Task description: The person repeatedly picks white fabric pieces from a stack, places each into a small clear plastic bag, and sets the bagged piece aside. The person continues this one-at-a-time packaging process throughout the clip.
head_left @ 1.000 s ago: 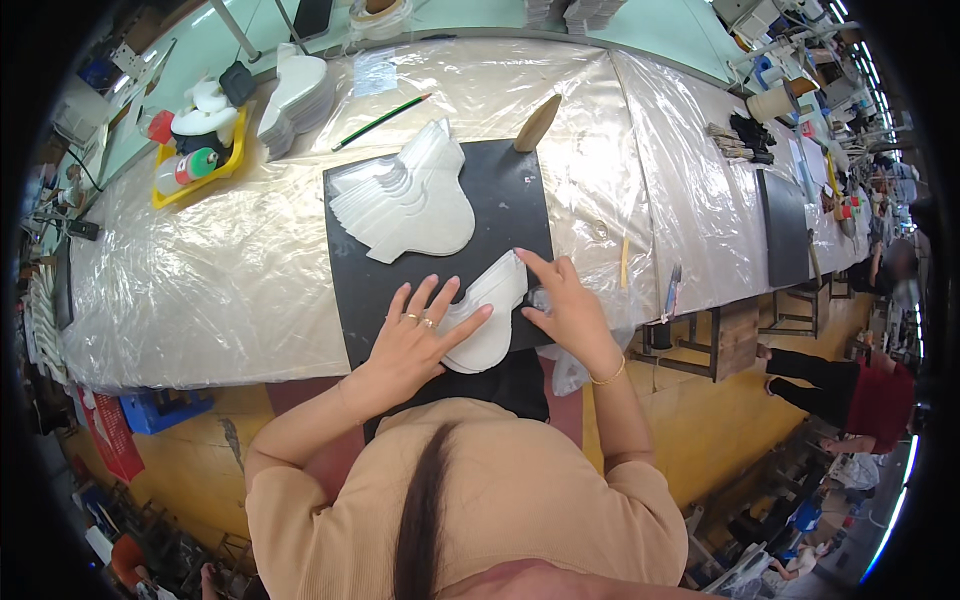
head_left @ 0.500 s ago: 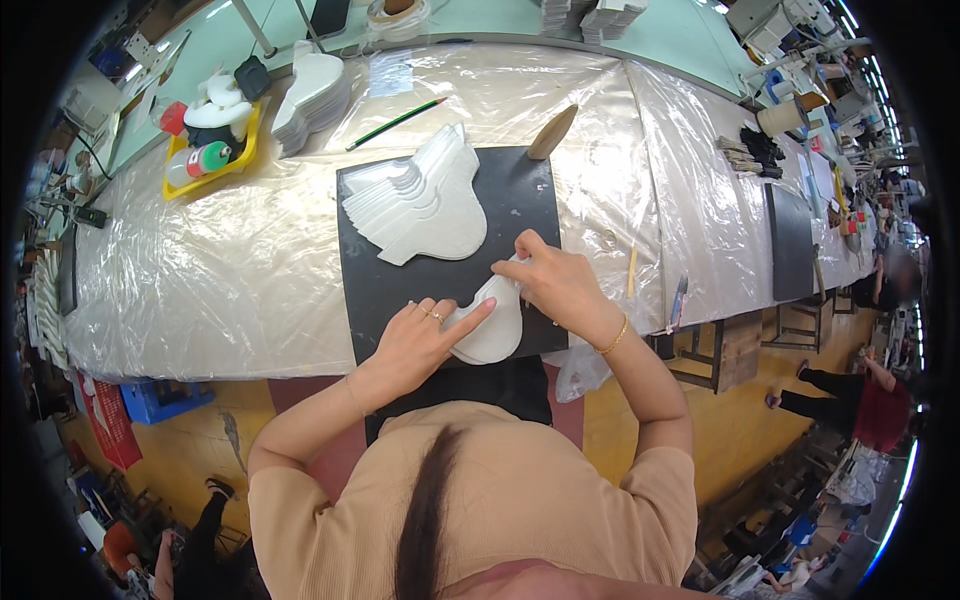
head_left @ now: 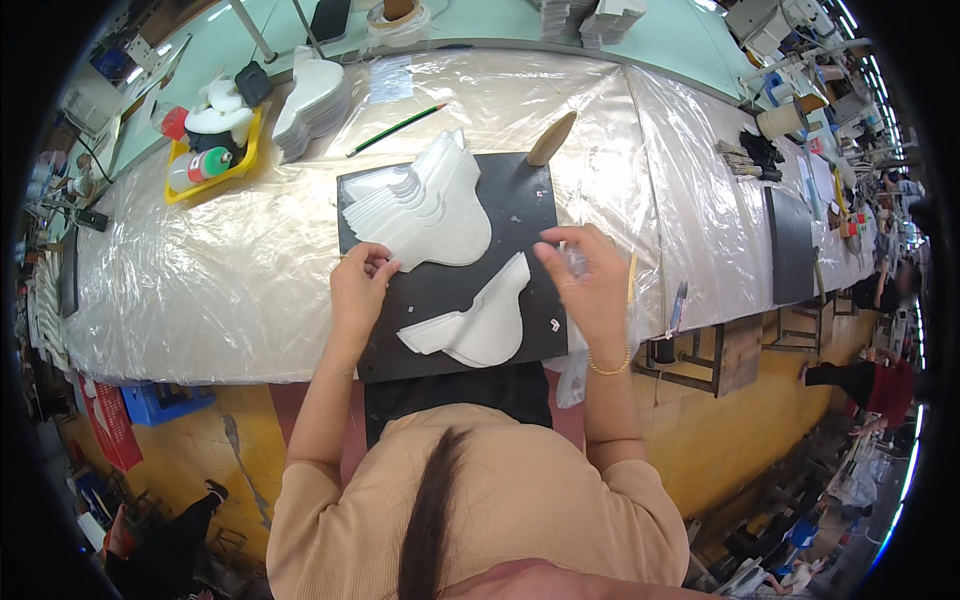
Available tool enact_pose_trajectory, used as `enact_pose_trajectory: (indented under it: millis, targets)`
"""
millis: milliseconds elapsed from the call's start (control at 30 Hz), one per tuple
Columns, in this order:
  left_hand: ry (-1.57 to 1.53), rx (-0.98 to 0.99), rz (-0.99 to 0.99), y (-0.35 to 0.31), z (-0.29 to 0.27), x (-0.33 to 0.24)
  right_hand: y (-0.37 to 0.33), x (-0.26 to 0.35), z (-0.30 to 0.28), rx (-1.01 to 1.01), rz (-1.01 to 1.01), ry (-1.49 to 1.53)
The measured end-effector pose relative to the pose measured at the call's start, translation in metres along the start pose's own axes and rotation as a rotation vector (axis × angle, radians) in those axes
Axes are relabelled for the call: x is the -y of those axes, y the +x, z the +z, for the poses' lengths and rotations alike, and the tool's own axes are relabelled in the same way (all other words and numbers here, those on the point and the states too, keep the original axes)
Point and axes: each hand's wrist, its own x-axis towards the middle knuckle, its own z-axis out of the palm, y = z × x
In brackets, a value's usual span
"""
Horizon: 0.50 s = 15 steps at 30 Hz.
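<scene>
**Hands over white cut pieces on a black mat**

The left hand (head_left: 358,285) pinches the edge of a fanned stack of white flat cut pieces (head_left: 425,205), grip closed on it. The right hand (head_left: 585,280) hovers with fingers curled; what it grips is too small to tell. A smaller white curved pile (head_left: 480,325) lies between them on the black rectangular mat (head_left: 520,200), atop the plastic-covered surface (head_left: 250,260).

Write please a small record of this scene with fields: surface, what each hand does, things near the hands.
surface: black mat on a table covered with clear plastic sheet
left hand: fingertips at the near edge of the fanned stack of white pieces
right hand: raised over the mat's right side, fingers pinched; what it holds cannot be told
nearest piece: curved white piece, lying flat between the hands, touched by neither
further back: green pencil, yellow tray
</scene>
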Motion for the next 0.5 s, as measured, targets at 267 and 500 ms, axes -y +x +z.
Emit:
enact_pose_trajectory:
  millis: [267, 500]
  targets:
    - [-0.627, 0.365, -0.275, -0.006, -0.022, -0.004, -0.015, 0.02, 0.054, 0.256, -0.018, 0.26]
    - [-0.925, 0.493, -0.221, -0.026, -0.014, -0.026, -0.019, 0.026, 0.076, 0.268, -0.032, 0.29]
